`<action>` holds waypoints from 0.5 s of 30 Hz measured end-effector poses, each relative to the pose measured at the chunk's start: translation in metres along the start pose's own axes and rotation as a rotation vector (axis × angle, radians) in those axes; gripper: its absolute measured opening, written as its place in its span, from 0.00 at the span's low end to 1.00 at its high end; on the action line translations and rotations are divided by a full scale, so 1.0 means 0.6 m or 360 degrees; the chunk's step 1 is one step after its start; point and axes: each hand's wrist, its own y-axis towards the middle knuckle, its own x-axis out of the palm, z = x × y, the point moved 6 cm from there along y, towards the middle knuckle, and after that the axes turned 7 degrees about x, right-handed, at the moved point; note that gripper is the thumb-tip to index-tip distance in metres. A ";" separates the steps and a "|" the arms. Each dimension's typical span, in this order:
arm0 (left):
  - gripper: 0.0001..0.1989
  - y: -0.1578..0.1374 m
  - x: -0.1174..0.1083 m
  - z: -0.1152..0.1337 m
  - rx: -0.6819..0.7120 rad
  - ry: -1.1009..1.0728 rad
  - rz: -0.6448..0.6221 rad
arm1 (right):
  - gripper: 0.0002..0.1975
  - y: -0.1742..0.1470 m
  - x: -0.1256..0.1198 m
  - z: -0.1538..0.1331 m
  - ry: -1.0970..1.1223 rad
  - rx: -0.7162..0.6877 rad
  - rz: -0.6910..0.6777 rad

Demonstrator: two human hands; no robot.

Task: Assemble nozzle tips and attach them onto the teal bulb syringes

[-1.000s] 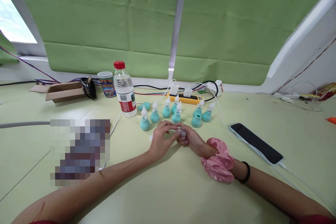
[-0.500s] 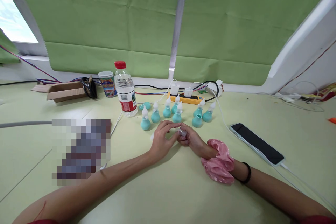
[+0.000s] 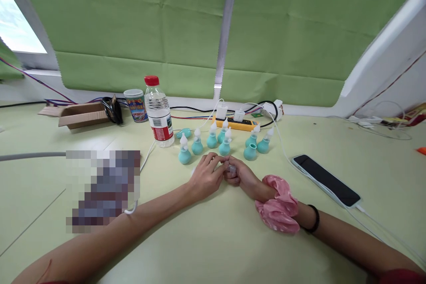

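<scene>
My right hand (image 3: 242, 175) is closed around a small clear plastic piece (image 3: 232, 168), with a pink scrunchie (image 3: 278, 204) on its wrist. My left hand (image 3: 207, 175) meets it from the left, thumb and fingertips pinched on the same piece; the fingers partly cover it. Just beyond the hands stand several teal nasal aspirators with clear tips, one of them the front-left aspirator (image 3: 184, 155). An open teal bulb (image 3: 250, 151) without a tip stands on the right. Another teal bulb (image 3: 183, 133) lies on its side at the back left.
A water bottle (image 3: 159, 120) with a red cap and a printed can (image 3: 136, 105) stand back left, near a cardboard tray (image 3: 83, 116). Behind the aspirators lies a yellow power strip (image 3: 236, 124) with chargers. A phone (image 3: 328, 180) on a cable lies right. A pixelated patch covers something left.
My left fingers have drawn closer together and in against the clear piece. My right hand stays nearly still, and the aspirators have not moved.
</scene>
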 end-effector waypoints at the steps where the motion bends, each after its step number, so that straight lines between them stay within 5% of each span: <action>1: 0.11 0.000 0.001 -0.001 -0.0026 -0.0092 -0.0003 | 0.07 0.001 0.000 0.001 -0.0004 -0.0005 0.0010; 11: 0.04 -0.011 -0.011 -0.022 -0.0804 -0.0908 0.0183 | 0.10 -0.017 0.013 0.001 -0.0159 -0.0130 0.0025; 15: 0.08 -0.015 -0.016 -0.016 -0.0842 -0.0908 0.0074 | 0.09 -0.034 0.026 -0.003 -0.0411 -0.0284 -0.0055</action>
